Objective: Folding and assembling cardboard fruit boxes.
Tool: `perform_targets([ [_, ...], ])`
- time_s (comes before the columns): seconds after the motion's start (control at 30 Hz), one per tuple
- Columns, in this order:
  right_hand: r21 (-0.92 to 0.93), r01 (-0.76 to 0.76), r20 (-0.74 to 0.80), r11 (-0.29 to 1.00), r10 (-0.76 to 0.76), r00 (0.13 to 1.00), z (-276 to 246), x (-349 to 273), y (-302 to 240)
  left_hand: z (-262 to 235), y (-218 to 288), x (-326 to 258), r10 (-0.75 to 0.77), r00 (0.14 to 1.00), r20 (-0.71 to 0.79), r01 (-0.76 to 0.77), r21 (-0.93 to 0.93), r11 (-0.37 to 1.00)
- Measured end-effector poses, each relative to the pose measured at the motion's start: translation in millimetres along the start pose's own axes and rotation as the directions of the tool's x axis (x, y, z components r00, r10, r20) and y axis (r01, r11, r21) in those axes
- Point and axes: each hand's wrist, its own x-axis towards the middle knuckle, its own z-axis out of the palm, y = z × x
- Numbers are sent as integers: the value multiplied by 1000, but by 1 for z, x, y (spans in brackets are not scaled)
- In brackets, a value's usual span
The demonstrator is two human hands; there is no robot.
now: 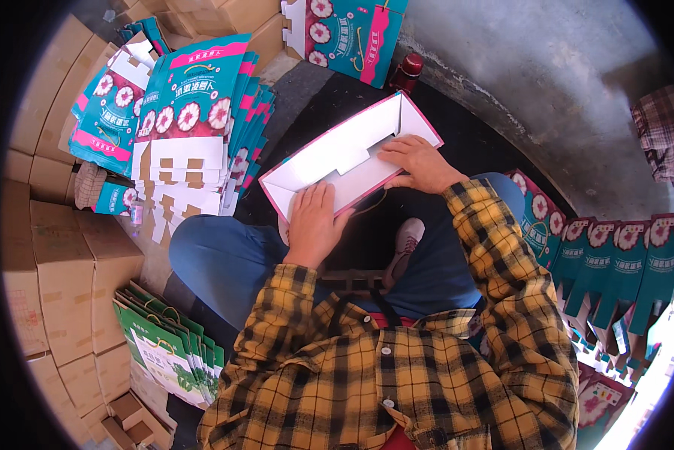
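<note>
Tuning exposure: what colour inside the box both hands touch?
White; the box's inside shows best in the head view.

Grey wall (pixel 532 82) — perhaps concrete; black floor covering (pixel 311 101); bright light (pixel 656 409) lower right.

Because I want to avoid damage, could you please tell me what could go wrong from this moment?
The notched white flap inside the open carton might crease if the left hand and right hand press unevenly. The fanned pile of teal flat cartons lies beside the left knee; a leg movement could perhaps make it slide.
</note>
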Motion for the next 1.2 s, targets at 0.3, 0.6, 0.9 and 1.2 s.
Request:
perform_targets([
  [0.3,135,-192,-524,972,235,819,-19,-6,9,-30,-25,-3,-199,882,-427,173,-100,980],
  [0.6,780,-595,551,-193,664,506,26,-36,125,54,-138,-7,-610,513,604,281,-790,-546],
  [0.9,845,-431,533,-316,551,642,46,-43,117,29,-101,-18,-309,681,664,366,-674,-642],
  [1.2,967,-229,229,-109,765,602,2,-39,77,-14,-69,4,-570,804,169,145,-985,-88],
])
